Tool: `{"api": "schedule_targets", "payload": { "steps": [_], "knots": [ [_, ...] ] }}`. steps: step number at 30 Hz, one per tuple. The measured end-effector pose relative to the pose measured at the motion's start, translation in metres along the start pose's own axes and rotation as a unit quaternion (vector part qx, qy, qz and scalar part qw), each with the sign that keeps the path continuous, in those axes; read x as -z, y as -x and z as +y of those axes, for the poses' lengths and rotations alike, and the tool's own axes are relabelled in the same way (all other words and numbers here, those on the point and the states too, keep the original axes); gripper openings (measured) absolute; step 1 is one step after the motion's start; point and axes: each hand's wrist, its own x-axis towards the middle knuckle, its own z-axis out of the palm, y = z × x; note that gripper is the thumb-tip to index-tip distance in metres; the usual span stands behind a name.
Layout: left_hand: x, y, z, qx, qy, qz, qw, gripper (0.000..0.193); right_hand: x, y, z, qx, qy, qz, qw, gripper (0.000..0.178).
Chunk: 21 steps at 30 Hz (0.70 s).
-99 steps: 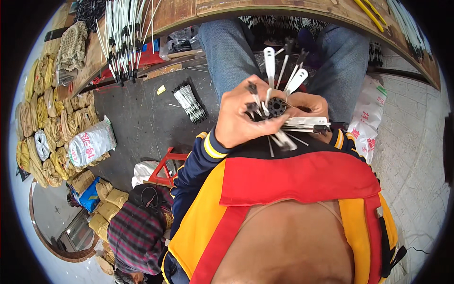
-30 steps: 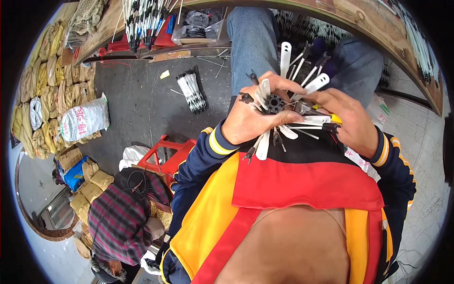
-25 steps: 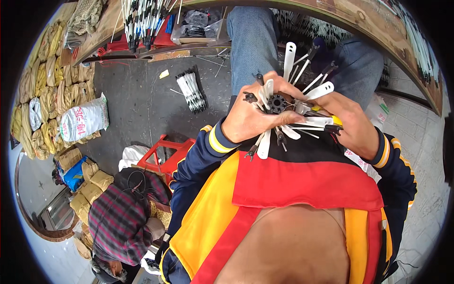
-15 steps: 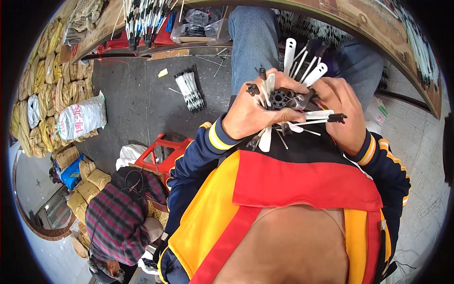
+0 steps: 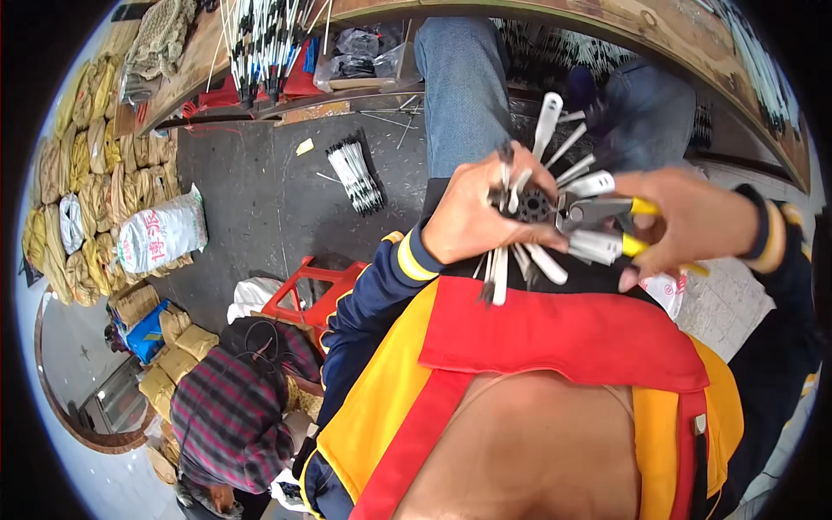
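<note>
My left hand (image 5: 481, 208) grips a black round slotted hub (image 5: 530, 206) with white plastic arms and rods fanning out all round it, some tipped in black. In my right hand (image 5: 685, 217) is a pair of pliers with yellow handles (image 5: 640, 247). Their metal jaws (image 5: 598, 211) reach to the hub's right side, among the white arms; whether they bite on a part I cannot make out. A white arm with holes (image 5: 548, 121) sticks up past my left fingers. The right fingers are somewhat blurred.
A bundle of white rods (image 5: 355, 176) lies on the dark floor. More rods (image 5: 264, 52) stand at the wooden bench's (image 5: 373, 10) left part. A red stool (image 5: 312, 295), a white sack (image 5: 162, 231) and stacked tan packages (image 5: 95, 173) are at left. Another person (image 5: 230, 399) sits lower left.
My right hand has left the white arms and now holds yellow-handled pliers, brought in from the right to the hub. My left hand keeps its hold on the hub.
</note>
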Motion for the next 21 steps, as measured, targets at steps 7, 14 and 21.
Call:
{"api": "schedule_targets", "payload": {
  "steps": [7,14,21],
  "knots": [
    [0.024,-0.005,-0.002,0.004,-0.023,-0.005,1.0,0.037,-0.021,-0.028,0.046,0.265,0.289,0.344,0.853,0.056],
    [0.02,-0.006,-0.002,0.011,0.015,0.06,0.998,0.041,-0.015,-0.018,0.039,0.287,0.458,0.413,0.733,0.064],
    [0.016,-0.009,-0.007,-0.063,-0.042,0.073,0.994,0.033,-0.013,-0.02,0.033,0.295,0.508,0.418,0.693,0.069]
  ]
}}
